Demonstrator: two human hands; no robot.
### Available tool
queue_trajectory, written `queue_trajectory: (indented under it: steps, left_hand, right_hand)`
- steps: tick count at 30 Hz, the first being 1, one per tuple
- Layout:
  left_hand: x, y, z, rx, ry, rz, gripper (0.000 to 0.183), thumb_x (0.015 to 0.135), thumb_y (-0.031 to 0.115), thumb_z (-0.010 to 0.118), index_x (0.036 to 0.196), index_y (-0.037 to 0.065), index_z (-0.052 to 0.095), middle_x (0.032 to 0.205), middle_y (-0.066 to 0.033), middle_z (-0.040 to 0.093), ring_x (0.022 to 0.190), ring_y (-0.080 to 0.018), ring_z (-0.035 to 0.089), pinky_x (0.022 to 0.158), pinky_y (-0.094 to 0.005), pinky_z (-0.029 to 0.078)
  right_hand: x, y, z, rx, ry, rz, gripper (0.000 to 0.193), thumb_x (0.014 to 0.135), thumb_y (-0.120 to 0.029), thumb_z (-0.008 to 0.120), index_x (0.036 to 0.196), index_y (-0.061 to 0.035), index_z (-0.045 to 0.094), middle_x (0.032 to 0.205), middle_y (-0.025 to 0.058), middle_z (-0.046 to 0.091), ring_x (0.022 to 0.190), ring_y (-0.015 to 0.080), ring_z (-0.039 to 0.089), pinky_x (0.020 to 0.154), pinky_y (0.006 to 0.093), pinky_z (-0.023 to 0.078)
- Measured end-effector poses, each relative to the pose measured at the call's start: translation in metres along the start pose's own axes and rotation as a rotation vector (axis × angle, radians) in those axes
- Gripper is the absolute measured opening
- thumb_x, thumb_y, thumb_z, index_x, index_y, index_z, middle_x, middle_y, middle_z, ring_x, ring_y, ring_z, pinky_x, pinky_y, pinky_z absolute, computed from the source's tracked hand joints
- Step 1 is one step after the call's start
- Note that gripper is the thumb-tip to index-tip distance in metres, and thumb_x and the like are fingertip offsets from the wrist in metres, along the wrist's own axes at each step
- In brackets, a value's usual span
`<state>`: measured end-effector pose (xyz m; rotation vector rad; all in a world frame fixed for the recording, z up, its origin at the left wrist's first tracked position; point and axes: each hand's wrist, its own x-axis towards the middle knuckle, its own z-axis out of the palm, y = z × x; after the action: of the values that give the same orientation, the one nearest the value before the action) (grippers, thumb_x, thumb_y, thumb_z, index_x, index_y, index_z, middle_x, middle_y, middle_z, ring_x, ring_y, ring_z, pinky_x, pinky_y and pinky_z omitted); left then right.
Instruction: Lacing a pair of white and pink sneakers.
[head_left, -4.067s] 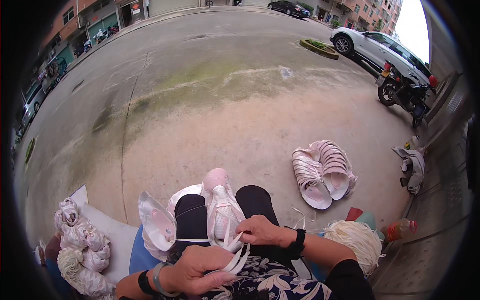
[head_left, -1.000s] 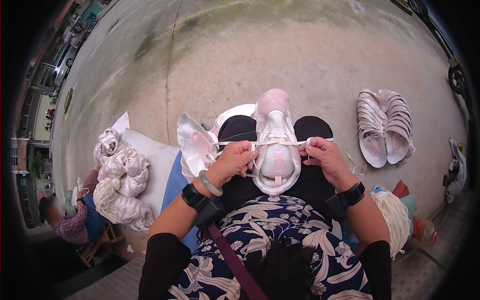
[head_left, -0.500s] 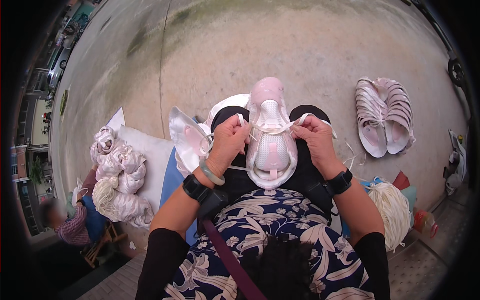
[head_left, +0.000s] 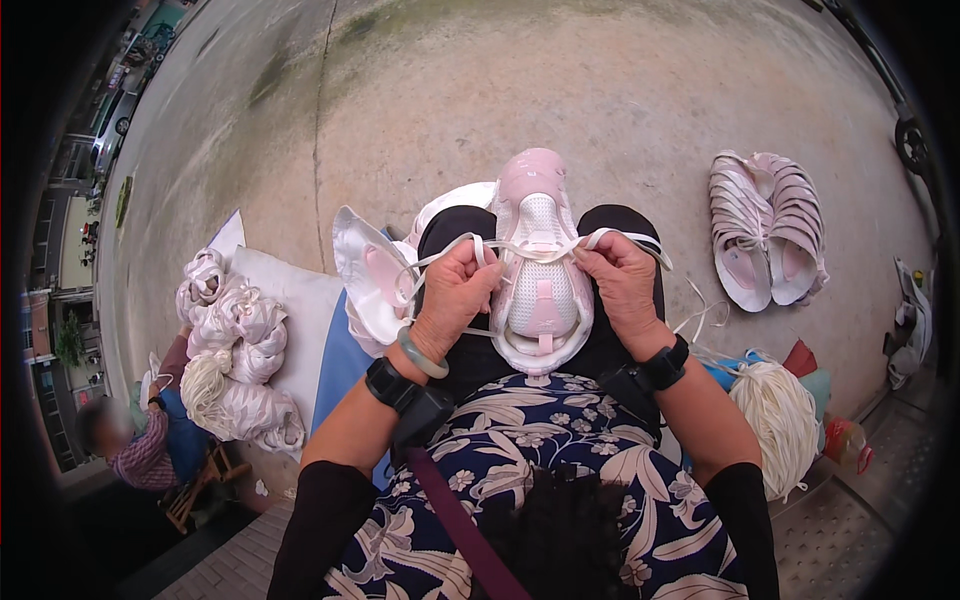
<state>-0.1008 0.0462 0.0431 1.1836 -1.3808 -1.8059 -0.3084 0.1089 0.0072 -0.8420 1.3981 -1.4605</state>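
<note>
A pink and white shoe (head_left: 545,285) lies between my knees, its toe pointing away and its heel opening toward me. White shoelace (head_left: 638,238) runs across the tongue area. My left hand (head_left: 455,290) is closed, pinching one side of the lace between thumb and fingertips at the shoe's left edge. At the right edge my right hand (head_left: 622,285) pinches the other side, with a loop standing above the fingers. Loose lace trails past both wrists. Beside my left knee sits another white and pink shoe piece (head_left: 365,270), partly hidden.
Several bundled pink and white shoe pieces (head_left: 240,325) lie on a pale sheet (head_left: 300,290) at left. A stacked set of tied shoe pieces (head_left: 768,230) rests on the ground at right. A thick hank of white laces (head_left: 780,425) is near my right elbow. Another person (head_left: 150,440) sits far left.
Both hands stay close to the shoe and keep their pinch on the lace. More lace now arches out beyond my left fingers, and the right-hand loop reaches farther right.
</note>
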Motion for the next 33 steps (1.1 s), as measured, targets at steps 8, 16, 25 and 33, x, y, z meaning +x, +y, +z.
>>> queue_trajectory:
  steps: [8, 16, 25, 33]
  left_hand:
    - [0.007, -0.005, 0.009, 0.029, 0.06, 0.098, 0.005, 0.088, 0.006, 0.055, 0.092, 0.005, 0.053, 0.069, 0.0015, 0.055, 0.054, -0.0019, 0.046, 0.046, -0.0158, 0.038]
    - [0.017, -0.019, 0.01, 0.211, 0.131, 0.202, 0.002, 0.089, 0.007, 0.054, 0.09, 0.005, 0.053, 0.069, 0.0037, 0.053, 0.056, -0.0005, 0.045, 0.047, -0.016, 0.037]
    - [0.018, -0.006, 0.023, 0.436, 0.157, 0.345, 0.008, 0.084, 0.005, 0.059, 0.081, 0.003, 0.052, 0.059, 0.0044, 0.045, 0.053, -0.0013, 0.039, 0.047, -0.0195, 0.033]
    - [0.018, 0.0, 0.015, 0.532, 0.171, 0.237, 0.02, 0.079, 0.011, 0.068, 0.082, 0.001, 0.05, 0.058, -0.0009, 0.051, 0.049, -0.0059, 0.045, 0.046, -0.0231, 0.038]
  right_hand:
    - [0.001, -0.015, 0.005, -0.711, -0.101, -0.565, 0.006, 0.071, -0.006, 0.063, 0.076, -0.0025, 0.06, 0.069, 0.0122, 0.059, 0.068, 0.0272, 0.058, 0.061, 0.0344, 0.045]
    - [-0.005, -0.016, 0.009, -0.514, -0.022, -0.307, 0.012, 0.075, -0.008, 0.065, 0.081, -0.0025, 0.056, 0.071, 0.0092, 0.056, 0.066, 0.0219, 0.056, 0.061, 0.0315, 0.045]
    - [-0.02, -0.08, -0.006, -0.287, -0.302, -0.053, 0.01, 0.081, -0.007, 0.065, 0.081, -0.0005, 0.057, 0.071, 0.0049, 0.059, 0.06, 0.0125, 0.053, 0.057, 0.0244, 0.044]
    - [-0.089, -0.197, 0.022, 0.687, -1.038, -0.06, 0.023, 0.086, -0.005, 0.058, 0.104, 0.0081, 0.055, 0.096, 0.0241, 0.057, 0.09, 0.0345, 0.059, 0.079, 0.0437, 0.049]
